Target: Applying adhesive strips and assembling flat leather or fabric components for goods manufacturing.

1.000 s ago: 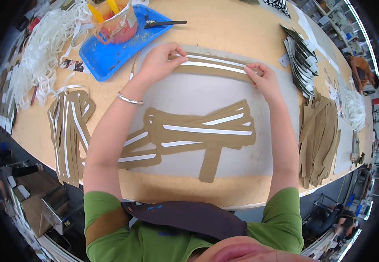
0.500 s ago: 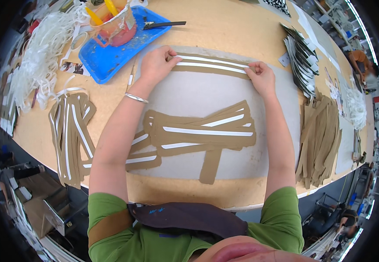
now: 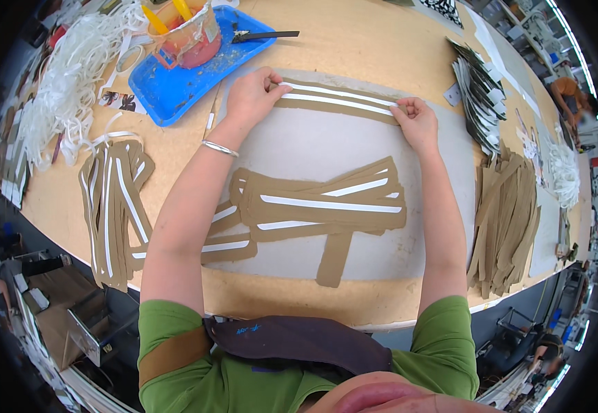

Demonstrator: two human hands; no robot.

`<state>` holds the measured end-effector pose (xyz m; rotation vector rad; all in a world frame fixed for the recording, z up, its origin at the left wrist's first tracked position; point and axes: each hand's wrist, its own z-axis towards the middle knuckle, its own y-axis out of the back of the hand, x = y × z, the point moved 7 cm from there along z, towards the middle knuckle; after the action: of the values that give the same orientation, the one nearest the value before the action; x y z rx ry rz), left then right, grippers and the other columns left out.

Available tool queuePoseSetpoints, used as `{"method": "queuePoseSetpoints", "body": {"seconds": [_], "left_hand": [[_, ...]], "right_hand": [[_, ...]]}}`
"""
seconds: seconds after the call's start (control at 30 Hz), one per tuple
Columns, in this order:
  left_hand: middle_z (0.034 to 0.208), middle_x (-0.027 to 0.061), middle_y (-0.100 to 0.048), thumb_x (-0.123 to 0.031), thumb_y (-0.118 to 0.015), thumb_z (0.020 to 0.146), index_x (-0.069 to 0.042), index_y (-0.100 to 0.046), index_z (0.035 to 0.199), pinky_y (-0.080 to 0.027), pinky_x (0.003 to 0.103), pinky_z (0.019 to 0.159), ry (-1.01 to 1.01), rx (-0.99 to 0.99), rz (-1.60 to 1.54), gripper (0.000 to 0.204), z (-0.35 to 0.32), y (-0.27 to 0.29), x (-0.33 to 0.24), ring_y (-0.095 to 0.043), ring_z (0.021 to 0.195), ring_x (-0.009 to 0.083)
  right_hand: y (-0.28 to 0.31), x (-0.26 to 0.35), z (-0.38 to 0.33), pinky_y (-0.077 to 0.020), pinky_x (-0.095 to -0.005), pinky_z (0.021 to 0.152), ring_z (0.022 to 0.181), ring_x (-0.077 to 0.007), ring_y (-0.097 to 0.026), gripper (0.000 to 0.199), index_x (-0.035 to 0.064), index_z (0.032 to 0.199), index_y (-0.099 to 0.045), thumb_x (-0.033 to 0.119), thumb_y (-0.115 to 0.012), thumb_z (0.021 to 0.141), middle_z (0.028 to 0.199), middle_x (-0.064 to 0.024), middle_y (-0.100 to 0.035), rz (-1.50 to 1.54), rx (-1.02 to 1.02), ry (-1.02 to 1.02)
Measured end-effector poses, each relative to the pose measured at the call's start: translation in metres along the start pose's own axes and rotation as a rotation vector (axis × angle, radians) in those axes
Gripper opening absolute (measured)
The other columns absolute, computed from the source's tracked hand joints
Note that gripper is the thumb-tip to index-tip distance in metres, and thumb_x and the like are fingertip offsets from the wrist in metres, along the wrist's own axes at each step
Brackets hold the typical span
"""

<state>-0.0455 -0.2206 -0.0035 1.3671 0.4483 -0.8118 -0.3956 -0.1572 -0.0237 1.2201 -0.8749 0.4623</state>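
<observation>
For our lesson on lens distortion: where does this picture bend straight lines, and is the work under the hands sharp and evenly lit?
Head view: the wooden table edge bows toward the black rim; the brown strip with white tape under the left hand and right hand is sharp and evenly lit, with only soft shadows; the workshop at the right rim looks smeared.

Place: craft workshop.
Landmark: big wooden worktable (image 3: 381, 48).
Left of it: blue glue tray (image 3: 175, 89).
Right of it: stacked brown strips (image 3: 509, 220).
</observation>
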Motion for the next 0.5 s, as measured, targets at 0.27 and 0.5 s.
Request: {"method": "queuePoseSetpoints", "body": {"seconds": [0.27, 0.5], "left_hand": [[0.074, 0.0038, -0.069, -0.025, -0.078, 0.083, -0.002, -0.072, 0.091, -0.049, 0.026, 0.062, -0.002, 0.034, -0.121, 0.025, -0.001, -0.002, 0.010, -0.061, 0.064, 0.0109], [0.076, 0.0060, -0.071, -0.025, -0.077, 0.083, -0.001, -0.073, 0.090, -0.050, 0.028, 0.063, 0.014, 0.015, -0.083, 0.025, 0.000, 0.001, 0.010, -0.063, 0.067, 0.0126]], "right_hand": [[0.000, 0.002, -0.004, -0.0479, -0.0219, 0.066, 0.070, -0.0059, -0.059, 0.020, 0.0017, 0.099, -0.067, 0.014, -0.074, 0.084, 0.081, -0.0007, -0.068, 0.124, 0.023, -0.001], [-0.002, 0.001, -0.003, -0.0475, -0.0207, 0.066, 0.070, -0.0048, -0.059, 0.021, 0.0007, 0.100, -0.067, 0.013, -0.074, 0.085, 0.080, 0.0003, -0.068, 0.163, 0.024, -0.018]]}}
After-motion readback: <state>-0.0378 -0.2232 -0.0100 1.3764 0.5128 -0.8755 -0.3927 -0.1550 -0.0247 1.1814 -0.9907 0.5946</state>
